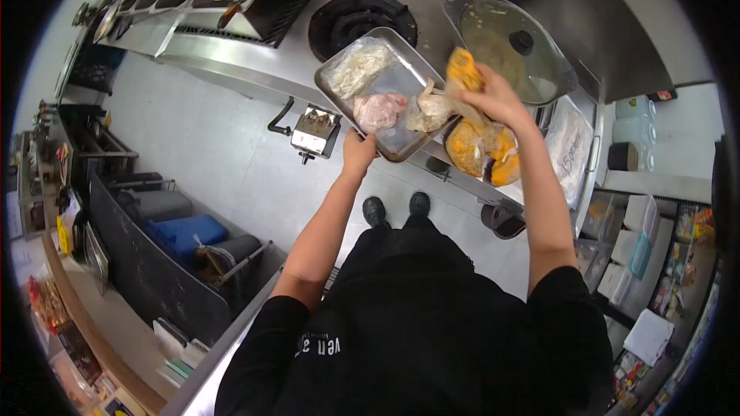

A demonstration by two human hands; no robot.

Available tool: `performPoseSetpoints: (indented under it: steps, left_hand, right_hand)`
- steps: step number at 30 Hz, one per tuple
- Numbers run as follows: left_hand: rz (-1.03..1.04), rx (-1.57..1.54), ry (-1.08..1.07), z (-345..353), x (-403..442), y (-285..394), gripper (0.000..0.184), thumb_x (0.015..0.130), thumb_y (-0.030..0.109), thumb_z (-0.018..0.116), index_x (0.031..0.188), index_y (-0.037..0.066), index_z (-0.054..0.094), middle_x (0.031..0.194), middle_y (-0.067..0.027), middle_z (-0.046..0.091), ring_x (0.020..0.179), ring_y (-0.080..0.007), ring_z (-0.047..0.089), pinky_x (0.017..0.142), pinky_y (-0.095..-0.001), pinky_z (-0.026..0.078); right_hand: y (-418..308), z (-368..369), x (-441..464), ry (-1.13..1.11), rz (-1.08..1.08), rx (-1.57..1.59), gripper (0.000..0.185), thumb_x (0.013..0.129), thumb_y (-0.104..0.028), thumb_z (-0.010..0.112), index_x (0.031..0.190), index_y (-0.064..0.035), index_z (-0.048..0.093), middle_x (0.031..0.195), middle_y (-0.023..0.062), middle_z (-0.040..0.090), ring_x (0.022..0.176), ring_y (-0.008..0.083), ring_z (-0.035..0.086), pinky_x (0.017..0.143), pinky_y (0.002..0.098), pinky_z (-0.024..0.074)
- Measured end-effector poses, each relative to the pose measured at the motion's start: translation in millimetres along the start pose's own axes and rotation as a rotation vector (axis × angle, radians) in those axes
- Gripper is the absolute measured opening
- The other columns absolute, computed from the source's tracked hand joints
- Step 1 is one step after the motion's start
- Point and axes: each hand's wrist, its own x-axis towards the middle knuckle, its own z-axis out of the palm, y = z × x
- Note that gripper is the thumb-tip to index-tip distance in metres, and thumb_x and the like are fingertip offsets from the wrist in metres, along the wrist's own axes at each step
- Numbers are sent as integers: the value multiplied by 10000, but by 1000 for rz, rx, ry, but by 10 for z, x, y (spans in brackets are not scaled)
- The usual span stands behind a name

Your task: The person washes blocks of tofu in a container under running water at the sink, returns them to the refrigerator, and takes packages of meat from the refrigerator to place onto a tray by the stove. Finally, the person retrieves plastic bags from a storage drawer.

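Observation:
My left hand is closed on the near rim of a shallow metal tray, tilted beside the stove. In the tray lie a clear bag of pale food, a pinkish wrapped lump and a knotted plastic bag with pale contents. My right hand grips a plastic bag of orange food, held up over the tray's right edge. Below that hand, more bagged orange food rests at the counter's edge; what exactly is inside cannot be made out.
A black gas burner lies behind the tray. To its right stands a large pot with a glass lid. A white plastic package lies at the right of the counter. A metal box with a black handle juts out below the counter.

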Motion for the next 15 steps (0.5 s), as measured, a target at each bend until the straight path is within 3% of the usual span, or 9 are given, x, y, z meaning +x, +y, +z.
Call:
performPoseSetpoints:
  steps: [1,3,4,5,9,11,13,15]
  left_hand:
    - [3,0,-14,-7,45,-100,287,789,134,586,974,-74,513,813,-187,613,718,-274,644,549,-356,544]
    - [348,382,140,-66,91,-225,256,787,148,573,928,-63,546,788,-232,619,711,-359,632,629,-427,507]
    - [336,401,189,-101,39,-166,246,788,167,560,887,-59,560,782,-260,616,751,-415,611,686,-463,467]
    - [255,496,175,-163,-102,57,235,799,159,545,888,-58,558,771,-263,614,742,-425,608,668,-470,470]
    - [411,586,255,-334,-109,-43,208,821,136,518,883,-56,567,727,-267,600,706,-432,597,650,-484,458]
    - [442,632,284,-356,-179,145,200,829,126,509,882,-56,570,713,-269,595,693,-435,593,641,-486,456]
    - [450,594,292,-375,-262,285,204,841,124,502,890,-61,572,707,-273,593,681,-434,595,619,-482,455]
    - [438,627,298,-421,-191,274,208,846,128,502,898,-61,571,706,-273,594,674,-434,597,612,-480,456]
  right_hand:
    - [95,-81,-198,6,22,-19,747,635,-353,712,1220,42,465,1071,242,598,1002,311,596,870,344,455]
    - [311,-188,-566,37,42,-84,742,637,-353,714,1214,41,466,1041,250,607,975,327,606,856,365,466]
    - [426,-214,-692,50,51,-86,742,637,-353,714,1214,41,466,1041,250,607,975,327,606,856,365,466]
    - [548,-218,-812,28,115,-189,734,637,-345,715,1209,42,465,1012,256,613,950,347,610,838,382,474]
    - [984,-1,-1104,113,334,-326,692,631,-327,711,1168,41,474,933,268,623,884,397,612,785,420,492]
    - [1237,143,-1125,165,344,-278,697,623,-317,719,1162,49,472,919,272,622,875,394,615,780,404,496]
    - [1370,265,-1117,337,194,-97,658,633,-285,711,1149,52,481,966,278,614,908,378,616,796,392,495]
    - [1284,409,-1139,367,242,-134,718,659,-308,735,1184,98,460,1003,296,598,930,386,606,815,399,485]
